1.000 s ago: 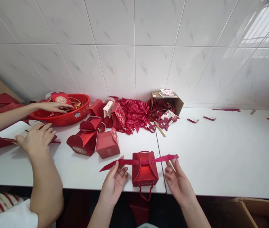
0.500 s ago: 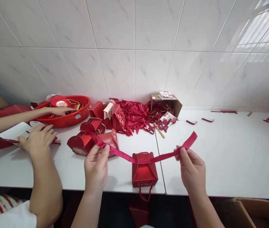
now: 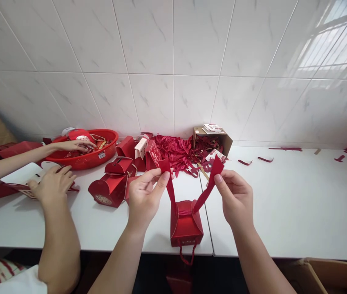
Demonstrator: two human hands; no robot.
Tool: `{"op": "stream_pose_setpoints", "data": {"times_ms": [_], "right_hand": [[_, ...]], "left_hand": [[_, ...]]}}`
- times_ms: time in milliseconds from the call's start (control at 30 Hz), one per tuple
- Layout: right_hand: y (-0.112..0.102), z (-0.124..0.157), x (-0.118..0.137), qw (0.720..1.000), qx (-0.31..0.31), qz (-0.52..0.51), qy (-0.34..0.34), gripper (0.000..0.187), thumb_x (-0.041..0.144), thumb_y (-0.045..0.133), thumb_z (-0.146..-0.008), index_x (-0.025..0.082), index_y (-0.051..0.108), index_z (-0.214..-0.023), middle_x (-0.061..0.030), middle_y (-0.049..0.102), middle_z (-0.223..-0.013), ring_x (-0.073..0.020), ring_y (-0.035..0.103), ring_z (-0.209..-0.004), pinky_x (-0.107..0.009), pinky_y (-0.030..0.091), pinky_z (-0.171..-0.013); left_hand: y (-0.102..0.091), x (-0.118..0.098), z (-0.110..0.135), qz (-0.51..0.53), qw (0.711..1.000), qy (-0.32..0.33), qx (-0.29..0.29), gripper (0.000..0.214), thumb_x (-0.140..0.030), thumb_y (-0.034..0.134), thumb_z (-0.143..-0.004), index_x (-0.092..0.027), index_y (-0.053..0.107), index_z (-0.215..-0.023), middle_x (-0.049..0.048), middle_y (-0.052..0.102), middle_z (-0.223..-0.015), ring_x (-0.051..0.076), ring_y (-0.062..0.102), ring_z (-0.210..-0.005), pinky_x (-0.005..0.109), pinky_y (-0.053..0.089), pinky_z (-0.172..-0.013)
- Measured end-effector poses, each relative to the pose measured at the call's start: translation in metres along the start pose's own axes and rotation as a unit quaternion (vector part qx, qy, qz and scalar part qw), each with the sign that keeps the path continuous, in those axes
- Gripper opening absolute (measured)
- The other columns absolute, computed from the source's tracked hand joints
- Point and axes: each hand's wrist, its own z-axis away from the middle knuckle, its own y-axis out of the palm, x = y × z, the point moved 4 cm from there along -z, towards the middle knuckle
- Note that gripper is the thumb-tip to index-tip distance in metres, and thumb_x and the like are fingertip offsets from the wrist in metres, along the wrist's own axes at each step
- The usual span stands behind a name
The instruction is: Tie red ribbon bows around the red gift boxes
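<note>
A small red gift box [image 3: 186,228] stands at the table's front edge, its rope handle hanging over that edge. One red ribbon [image 3: 205,195] runs through the top of the box, and both ends rise from it in a V. My left hand [image 3: 147,194] pinches the left end between thumb and fingers. The right end is pinched in my right hand [image 3: 236,198]. Both hands are raised above the box and apart from it. Behind them lies a heap of red ribbons [image 3: 177,149].
A co-worker's hands work at the left, one in a red basin [image 3: 81,161], one on a flat carton [image 3: 23,175]. Red boxes [image 3: 108,188] stand left of my left hand. A tipped cardboard box [image 3: 227,141] spills tags. An open carton [image 3: 339,273] sits below the edge.
My hands have come closer together, lifting the ribbon ends from spread wide to a steep V. The co-worker's hand in the basin has shifted slightly.
</note>
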Motion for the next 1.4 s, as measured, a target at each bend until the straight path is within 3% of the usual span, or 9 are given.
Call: {"op": "stream_pose_setpoints", "data": {"times_ms": [333,633,933,1067,1200,1400], "right_hand": [[0.005,0.001,-0.001,0.999,0.007,-0.047,0.013,0.004,0.028,0.070,-0.081,0.025,0.069,-0.084,0.0019,0.060,-0.072,-0.0114,0.053,-0.069,-0.023,0.042,-0.061],[0.007,-0.001,0.010,0.998,0.015,-0.039,-0.050,0.004,0.025,0.067,-0.083,0.025,0.071,-0.083,-0.0014,0.063,-0.086,-0.0154,0.056,-0.084,-0.029,0.044,-0.074],[0.003,0.001,0.011,0.998,0.011,-0.047,-0.029,0.005,0.028,0.067,-0.083,0.026,0.071,-0.086,-0.0030,0.063,-0.090,-0.0180,0.058,-0.088,-0.036,0.046,-0.083],[0.001,0.001,0.008,0.999,0.002,-0.042,-0.023,0.006,0.029,0.068,-0.082,0.025,0.070,-0.085,-0.0037,0.063,-0.090,-0.0187,0.058,-0.089,-0.037,0.047,-0.084],[0.002,0.001,0.007,0.998,0.006,-0.051,-0.024,0.005,0.026,0.069,-0.082,0.026,0.071,-0.087,-0.0020,0.065,-0.090,-0.0160,0.059,-0.088,-0.030,0.048,-0.080],[0.010,0.002,0.010,0.996,0.031,-0.068,0.041,0.009,0.031,0.065,-0.085,0.022,0.063,-0.088,-0.0014,0.069,-0.079,-0.0146,0.064,-0.070,-0.032,0.053,-0.072]], "left_hand": [[0.009,-0.002,0.003,0.021,0.997,-0.046,0.057,0.012,-0.031,0.069,-0.080,-0.020,0.072,-0.079,0.0005,0.075,-0.076,0.014,0.069,-0.077,0.023,0.053,-0.078],[0.008,0.000,0.007,0.056,0.996,-0.054,0.052,0.012,-0.029,0.073,-0.076,-0.020,0.070,-0.083,0.0010,0.076,-0.077,0.016,0.071,-0.078,0.027,0.055,-0.082],[0.003,-0.002,0.008,-0.017,0.997,-0.070,0.038,0.019,-0.034,0.075,-0.073,-0.017,0.076,-0.081,0.0063,0.076,-0.080,0.022,0.071,-0.084,0.035,0.052,-0.089],[0.002,0.000,0.008,0.026,0.997,-0.071,0.027,0.018,-0.034,0.076,-0.071,-0.017,0.074,-0.077,0.0051,0.076,-0.075,0.021,0.071,-0.079,0.036,0.051,-0.089],[0.009,-0.002,0.006,0.084,0.992,-0.079,0.053,0.015,-0.032,0.076,-0.072,-0.019,0.071,-0.073,0.0025,0.075,-0.072,0.019,0.070,-0.076,0.033,0.052,-0.085],[0.014,-0.007,0.004,0.104,0.987,-0.083,0.091,0.015,-0.035,0.072,-0.076,-0.021,0.068,-0.073,-0.0017,0.066,-0.061,0.014,0.064,-0.068,0.029,0.051,-0.076]]}}
